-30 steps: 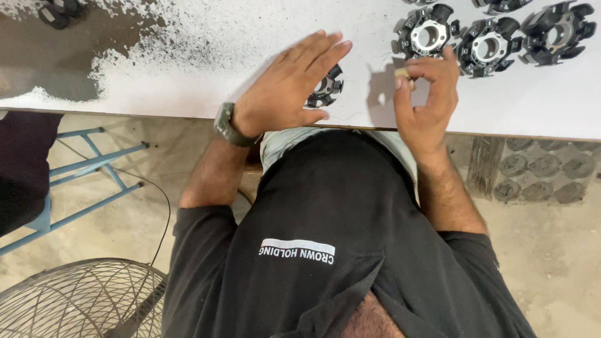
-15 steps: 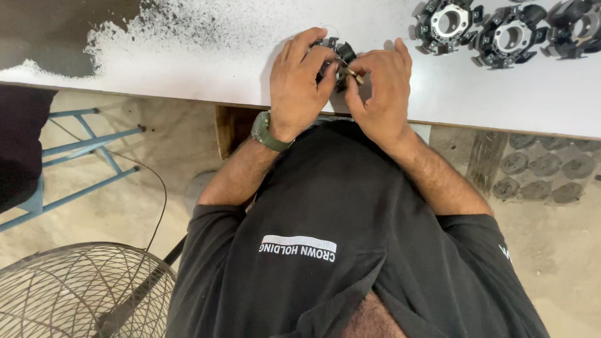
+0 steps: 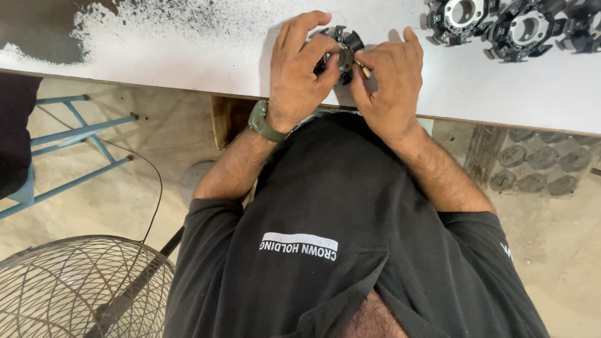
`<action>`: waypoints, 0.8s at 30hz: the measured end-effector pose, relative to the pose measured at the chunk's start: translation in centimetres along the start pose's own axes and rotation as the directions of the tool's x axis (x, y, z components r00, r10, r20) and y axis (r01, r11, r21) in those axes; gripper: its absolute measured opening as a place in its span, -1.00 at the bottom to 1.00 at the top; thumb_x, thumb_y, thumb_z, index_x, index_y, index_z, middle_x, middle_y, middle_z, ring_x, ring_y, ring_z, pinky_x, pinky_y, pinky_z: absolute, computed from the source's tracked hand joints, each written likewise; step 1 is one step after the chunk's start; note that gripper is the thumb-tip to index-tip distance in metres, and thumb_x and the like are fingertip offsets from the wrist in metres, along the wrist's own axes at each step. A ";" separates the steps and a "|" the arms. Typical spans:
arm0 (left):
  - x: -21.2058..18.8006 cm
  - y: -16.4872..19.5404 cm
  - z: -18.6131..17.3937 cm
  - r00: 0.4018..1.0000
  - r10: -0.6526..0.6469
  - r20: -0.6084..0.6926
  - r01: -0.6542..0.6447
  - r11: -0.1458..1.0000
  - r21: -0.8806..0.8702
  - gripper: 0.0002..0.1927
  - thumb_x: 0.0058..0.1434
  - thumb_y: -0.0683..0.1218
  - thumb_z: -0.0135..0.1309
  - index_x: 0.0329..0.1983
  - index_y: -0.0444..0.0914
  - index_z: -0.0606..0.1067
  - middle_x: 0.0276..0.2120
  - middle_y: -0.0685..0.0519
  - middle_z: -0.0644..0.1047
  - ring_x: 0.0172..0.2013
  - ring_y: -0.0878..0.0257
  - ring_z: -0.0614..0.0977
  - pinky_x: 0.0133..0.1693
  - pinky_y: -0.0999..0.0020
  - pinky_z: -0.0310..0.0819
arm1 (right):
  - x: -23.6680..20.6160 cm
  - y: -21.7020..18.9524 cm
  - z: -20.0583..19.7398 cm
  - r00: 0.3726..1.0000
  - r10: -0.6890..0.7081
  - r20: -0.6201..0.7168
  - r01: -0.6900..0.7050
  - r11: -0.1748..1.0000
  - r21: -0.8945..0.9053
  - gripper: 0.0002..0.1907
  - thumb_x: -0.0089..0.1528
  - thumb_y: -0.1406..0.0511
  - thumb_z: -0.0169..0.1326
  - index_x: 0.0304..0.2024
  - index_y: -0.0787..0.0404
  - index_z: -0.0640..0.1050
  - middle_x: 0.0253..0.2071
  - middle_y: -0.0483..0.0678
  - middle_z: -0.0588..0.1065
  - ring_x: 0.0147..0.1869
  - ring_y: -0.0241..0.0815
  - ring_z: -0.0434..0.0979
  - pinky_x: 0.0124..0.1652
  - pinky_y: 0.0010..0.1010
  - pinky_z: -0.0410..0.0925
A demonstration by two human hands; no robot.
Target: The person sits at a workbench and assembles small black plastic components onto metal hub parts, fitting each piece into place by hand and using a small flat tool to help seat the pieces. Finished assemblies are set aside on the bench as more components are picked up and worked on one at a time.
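My left hand (image 3: 297, 75), with a green watch on the wrist, is shut around a black round toothed metal part (image 3: 343, 49) and holds it tilted just above the white table (image 3: 188, 59). My right hand (image 3: 385, 84) meets it from the right. Its thumb and forefinger pinch a small pale pin (image 3: 365, 71) against the part's side. Fingers hide most of the part.
Three more black toothed parts (image 3: 460, 17) (image 3: 526, 28) (image 3: 582, 28) lie on the table at the top right. A dark worn patch (image 3: 37, 31) marks the table's top left. Below the table stand a blue metal frame (image 3: 75, 131) and a wire fan guard (image 3: 75, 288).
My left hand went from lying flat over the part to gripping and tilting it. My right hand moved left with the pale pin and now presses it to the part.
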State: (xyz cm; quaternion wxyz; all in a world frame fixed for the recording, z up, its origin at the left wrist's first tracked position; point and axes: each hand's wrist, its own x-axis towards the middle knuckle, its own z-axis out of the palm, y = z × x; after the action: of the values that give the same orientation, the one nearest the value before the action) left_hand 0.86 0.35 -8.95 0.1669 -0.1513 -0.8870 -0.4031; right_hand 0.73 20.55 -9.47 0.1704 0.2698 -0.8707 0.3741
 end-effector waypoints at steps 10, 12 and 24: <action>-0.3 0.4 1.0 0.999 -0.032 0.012 0.032 0.999 0.019 -0.84 0.23 -0.18 0.29 -0.16 -0.19 0.56 0.25 0.06 0.42 0.26 0.05 0.43 0.23 0.05 0.35 | 1.5 -0.3 -1.2 0.994 0.048 0.101 -0.056 0.995 0.080 -0.84 0.32 0.44 0.28 -0.11 0.24 0.55 -0.23 -0.09 0.49 -0.09 -0.01 0.52 0.38 0.07 0.31; -0.2 0.3 1.4 0.999 -0.040 0.004 0.039 0.998 0.047 -0.86 0.23 -0.17 0.29 -0.18 -0.19 0.56 0.24 0.07 0.42 0.24 0.06 0.43 0.21 0.05 0.32 | 1.5 -0.4 -1.2 0.993 0.048 0.104 -0.056 0.995 0.082 -0.84 0.31 0.45 0.27 -0.11 0.23 0.55 -0.23 -0.08 0.48 -0.09 -0.01 0.52 0.38 0.07 0.31; -0.6 -0.2 2.5 0.999 -0.038 -0.025 0.040 0.995 0.093 -0.85 0.17 -0.20 0.21 -0.27 -0.24 0.46 0.17 0.07 0.44 0.19 0.07 0.44 0.22 0.04 0.23 | 0.9 -0.2 -1.2 0.992 0.060 0.110 -0.068 0.995 0.073 -0.80 0.29 0.46 0.26 -0.07 0.23 0.54 -0.21 -0.05 0.49 -0.06 0.03 0.52 0.39 0.06 0.28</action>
State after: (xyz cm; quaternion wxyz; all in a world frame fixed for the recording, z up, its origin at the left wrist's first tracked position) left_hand 0.85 2.06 -10.87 0.1761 -0.1211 -0.9058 -0.3660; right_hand 0.26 20.99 -8.13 0.1005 0.2679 -0.8718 0.3976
